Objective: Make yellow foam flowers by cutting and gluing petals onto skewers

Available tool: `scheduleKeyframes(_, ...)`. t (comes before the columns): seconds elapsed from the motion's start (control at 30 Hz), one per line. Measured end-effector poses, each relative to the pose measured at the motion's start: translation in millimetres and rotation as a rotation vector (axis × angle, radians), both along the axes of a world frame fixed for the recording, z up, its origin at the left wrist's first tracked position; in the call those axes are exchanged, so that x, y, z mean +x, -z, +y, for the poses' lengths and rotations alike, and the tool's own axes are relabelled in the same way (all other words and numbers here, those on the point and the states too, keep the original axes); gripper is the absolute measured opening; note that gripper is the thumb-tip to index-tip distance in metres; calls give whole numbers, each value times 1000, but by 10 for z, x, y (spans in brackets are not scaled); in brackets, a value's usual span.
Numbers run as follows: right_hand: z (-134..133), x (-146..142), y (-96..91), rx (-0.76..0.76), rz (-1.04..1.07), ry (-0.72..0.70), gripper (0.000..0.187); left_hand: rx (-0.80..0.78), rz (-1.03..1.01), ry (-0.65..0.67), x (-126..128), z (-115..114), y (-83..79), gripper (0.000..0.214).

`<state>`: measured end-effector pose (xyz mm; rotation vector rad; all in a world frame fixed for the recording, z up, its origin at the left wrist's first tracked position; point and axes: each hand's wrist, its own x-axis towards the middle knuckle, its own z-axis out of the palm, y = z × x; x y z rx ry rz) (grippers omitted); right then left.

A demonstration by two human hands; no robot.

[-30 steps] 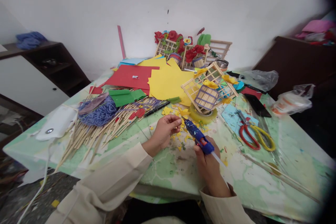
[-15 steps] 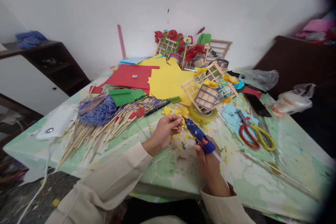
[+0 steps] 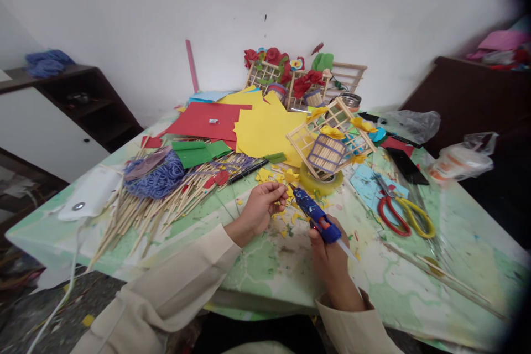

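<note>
My right hand [image 3: 331,254] is wrapped round a blue hot glue gun [image 3: 309,204], a white glue stick [image 3: 347,249] poking out of its rear end. The nozzle points up and left, close to the fingertips of my left hand [image 3: 264,206]. Those fingers are pinched together; whatever they hold is too small to make out. Yellow paper scraps [image 3: 290,213] lie beneath and around both hands. Just beyond the glue gun, a small stick frame [image 3: 327,149] with yellow paper flowers leans on a roll of clear tape [image 3: 319,181].
Bamboo sticks [image 3: 166,210] and purple yarn [image 3: 155,174] lie on the left. Yellow sheets [image 3: 269,127] and red paper [image 3: 203,121] are behind. Scissors [image 3: 394,213] rest on blue paper at right, near a black phone [image 3: 404,165]. Frames with red flowers [image 3: 307,83] stand against the wall.
</note>
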<state>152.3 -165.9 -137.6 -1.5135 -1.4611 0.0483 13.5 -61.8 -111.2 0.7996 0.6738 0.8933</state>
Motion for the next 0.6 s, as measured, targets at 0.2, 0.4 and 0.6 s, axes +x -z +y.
scheduleKeyframes(0.2,1,-10,-44,19,-19,-13,33,-59,-36,34,7,12,0,24)
scheduleKeyframes(0.4,-7,-10,-5,16,-17,54,33,-174,-120,74,-15,29,-51,20)
scheduleKeyframes(0.6,-70,289,16,-66,18,270,40,-151,-244,-42,-99,136,-113,18)
